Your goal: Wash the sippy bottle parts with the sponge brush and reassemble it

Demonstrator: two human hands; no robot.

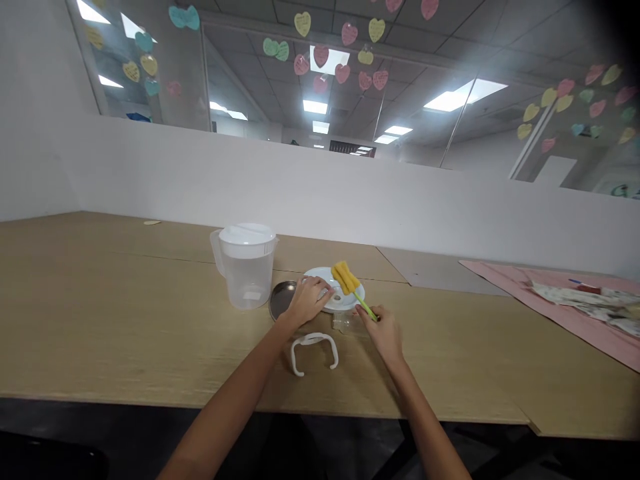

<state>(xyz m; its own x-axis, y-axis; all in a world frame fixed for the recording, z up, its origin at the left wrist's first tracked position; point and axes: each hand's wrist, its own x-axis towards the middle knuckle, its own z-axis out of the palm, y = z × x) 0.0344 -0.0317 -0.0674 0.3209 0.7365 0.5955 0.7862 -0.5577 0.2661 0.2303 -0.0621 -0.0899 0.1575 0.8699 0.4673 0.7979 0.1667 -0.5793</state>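
A sponge brush is in my right hand (384, 332), which is closed around its thin green handle (367, 307). Its yellow sponge head (345, 277) is over a round white lid (356, 292) with a small hole near its front. My left hand (309, 300) grips the left side of this lid, its fingers partly covering it. Just below the lid is a small clear plastic piece (342, 323). A dark round metal dish (281, 301) lies left of my left hand, partly hidden by it. Nearer to me, a white curved handle (314, 339) rests on the table.
A translucent pitcher (249, 273) with a white lid stands left of my hands. On the right, a pink cloth (500, 277) carries crumpled patterned material (590, 300). A small flat pale piece (151, 222) lies at the back left. The table's front edge (150, 401) runs below my forearms.
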